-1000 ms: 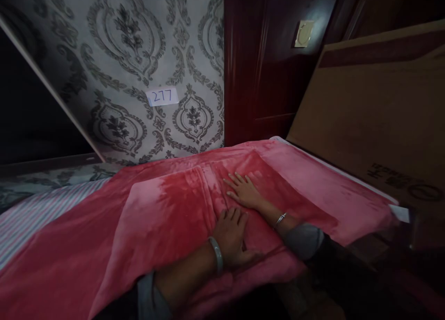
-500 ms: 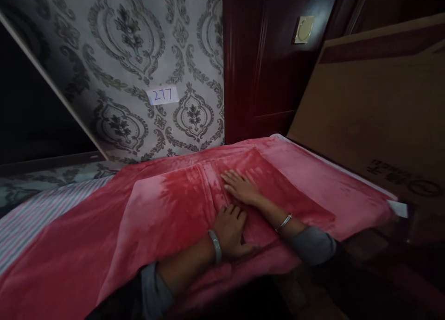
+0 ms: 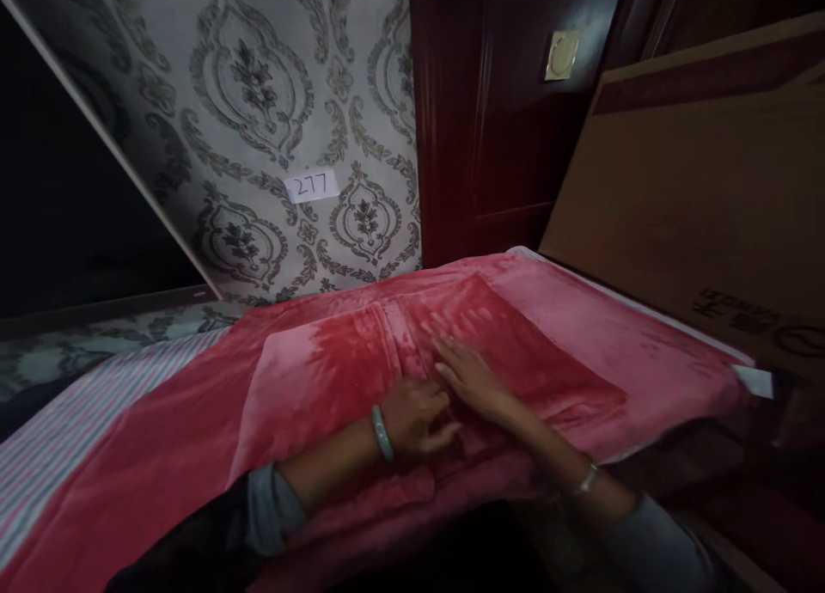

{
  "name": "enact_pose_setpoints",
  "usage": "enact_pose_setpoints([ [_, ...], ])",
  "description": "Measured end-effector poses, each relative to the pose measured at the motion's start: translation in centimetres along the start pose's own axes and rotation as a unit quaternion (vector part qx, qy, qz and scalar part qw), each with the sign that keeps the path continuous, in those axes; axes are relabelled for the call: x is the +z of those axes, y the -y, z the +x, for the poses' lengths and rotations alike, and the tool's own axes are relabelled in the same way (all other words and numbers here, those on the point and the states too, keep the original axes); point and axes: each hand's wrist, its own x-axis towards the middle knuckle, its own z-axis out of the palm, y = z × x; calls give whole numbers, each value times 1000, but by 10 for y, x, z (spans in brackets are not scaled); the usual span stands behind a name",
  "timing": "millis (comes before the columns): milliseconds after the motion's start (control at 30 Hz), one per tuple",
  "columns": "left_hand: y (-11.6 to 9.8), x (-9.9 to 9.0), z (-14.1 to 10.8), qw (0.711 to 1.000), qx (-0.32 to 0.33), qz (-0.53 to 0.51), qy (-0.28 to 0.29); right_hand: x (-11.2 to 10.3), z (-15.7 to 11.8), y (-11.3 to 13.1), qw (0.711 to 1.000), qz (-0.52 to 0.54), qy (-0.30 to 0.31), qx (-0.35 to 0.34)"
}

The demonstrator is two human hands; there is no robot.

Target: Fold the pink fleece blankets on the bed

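A red and pink plush blanket lies on the surface before me, part of it folded in two panels that meet along a central seam. My right hand, slightly blurred, rests palm down just right of the seam with its fingers stretched out. Closer to me, my left hand is over the near end of the seam. Its fingers bend loosely and its thumb stands apart, with no cloth visibly gripped. A pale bangle circles the left wrist and a thin silver one the right.
Blue, pink and white striped cloth shows at the left. A large cardboard box leans on the right, beside a dark red door panel. Patterned wallpaper behind carries a paper label reading 277. A dark screen stands left.
My right hand has slid a little towards me and to the right. My left hand has drawn slightly nearer, its thumb lifting off the cloth. The view has shifted a little.
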Motion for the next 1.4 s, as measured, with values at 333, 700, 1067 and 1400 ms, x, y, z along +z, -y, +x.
enact_pose_setpoints([
  [333, 121, 3, 78, 953, -278, 23, 116, 25, -47, 43, 994, -100, 43, 18],
  [700, 156, 48, 84, 904, -370, 27, 214, 24, -49, 41, 993, -111, 44, 10],
  [1067, 138, 7, 85, 916, -351, 15, 196, 28, -49, 38, 991, -136, 22, 1],
  [1400, 94, -39, -18, 910, -358, 13, 211, 31, -52, 30, 991, -132, 15, 4],
])
